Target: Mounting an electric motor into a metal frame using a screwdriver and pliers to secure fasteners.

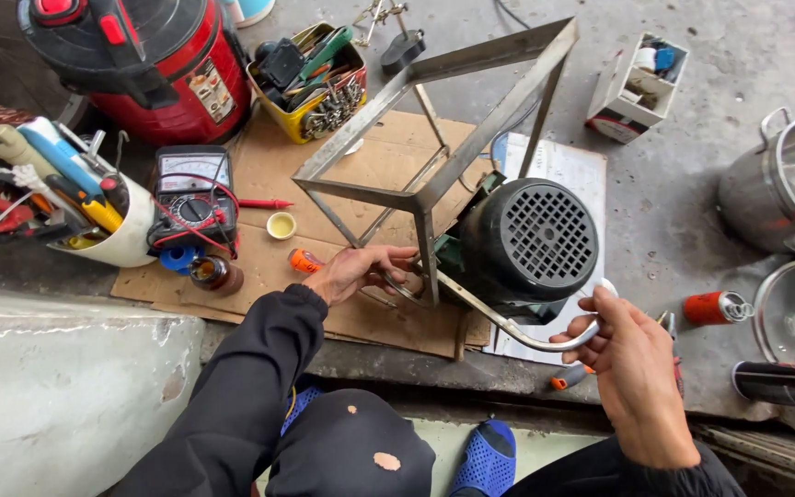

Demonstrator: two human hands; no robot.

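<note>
Both hands gripped a bent metal rod (508,324) below the black motor (526,241): left hand (356,270) closed near the frame (434,138), right hand (623,354) clamped on the curved end. Behind the frame, a yellow box (310,87) held tools; steel pots (784,184) were cut off at right.

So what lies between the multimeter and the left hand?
In the head view, a small yellow cap and an orange-handled tool lie on the cardboard between multimeter and left hand.
</note>
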